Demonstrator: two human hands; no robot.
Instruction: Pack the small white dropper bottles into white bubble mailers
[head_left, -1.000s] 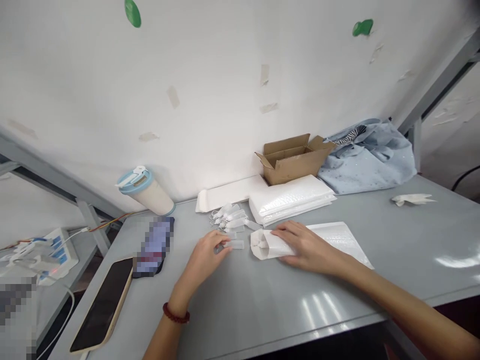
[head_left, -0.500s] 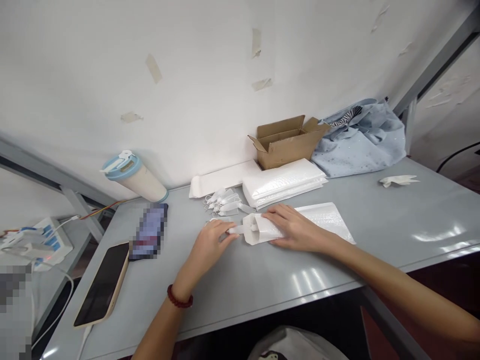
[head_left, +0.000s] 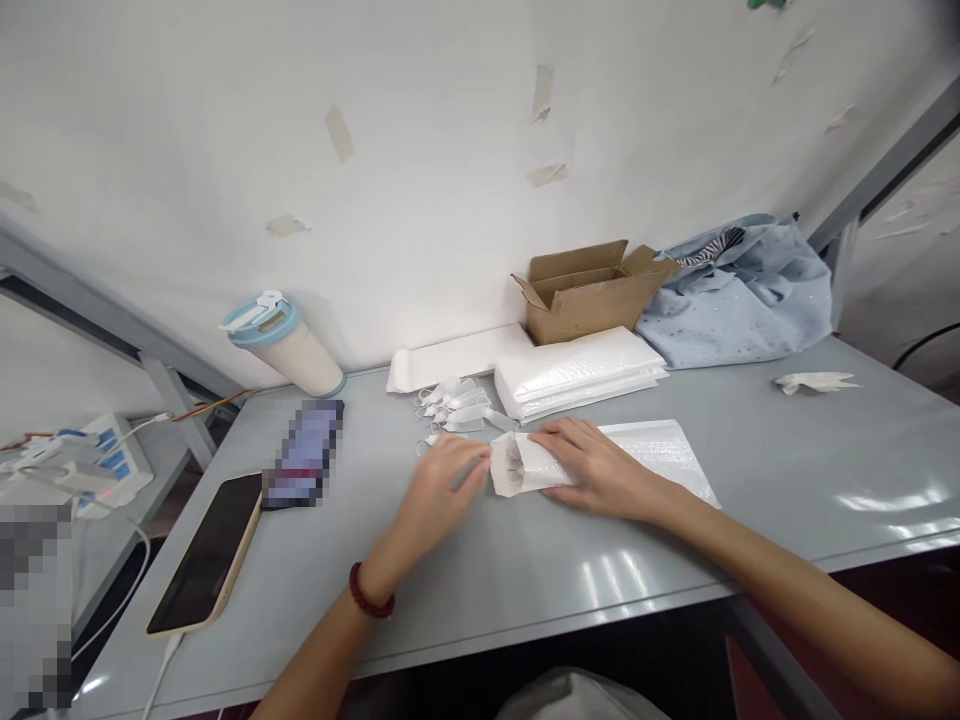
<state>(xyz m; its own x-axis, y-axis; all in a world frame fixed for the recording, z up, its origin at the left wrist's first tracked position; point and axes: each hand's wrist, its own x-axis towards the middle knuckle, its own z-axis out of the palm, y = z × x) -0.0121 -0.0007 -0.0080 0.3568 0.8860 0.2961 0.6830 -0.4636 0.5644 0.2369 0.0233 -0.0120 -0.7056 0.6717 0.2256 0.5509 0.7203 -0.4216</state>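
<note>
A white bubble mailer (head_left: 667, 455) lies flat on the table, its open end facing left with the flap spread. My right hand (head_left: 592, 468) is closed around it near the mouth, thumb below and fingers on top. Something pale shows inside the opening, too unclear to name. My left hand (head_left: 442, 490) has its thumb and fingertips drawn together at the flap's edge; what they pinch, if anything, is hidden. Behind my left hand is a small pile of translucent squeeze bottles (head_left: 465, 405) with thin wire loops.
A stack of bubble mailers (head_left: 581, 370) lies behind my right hand, beside a long white packet (head_left: 457, 362). Farther back are an open cardboard box (head_left: 592, 305) and a blue cloth bag (head_left: 750, 310). At left stand a tumbler (head_left: 292, 350) and a phone (head_left: 210, 555). Crumpled tissue (head_left: 814, 382) lies right.
My left hand has moved right to the mailer's mouth. The small bottle it pinched, whose body pointed into the opening, no longer shows between the fingers. My right hand keeps its hold.
</note>
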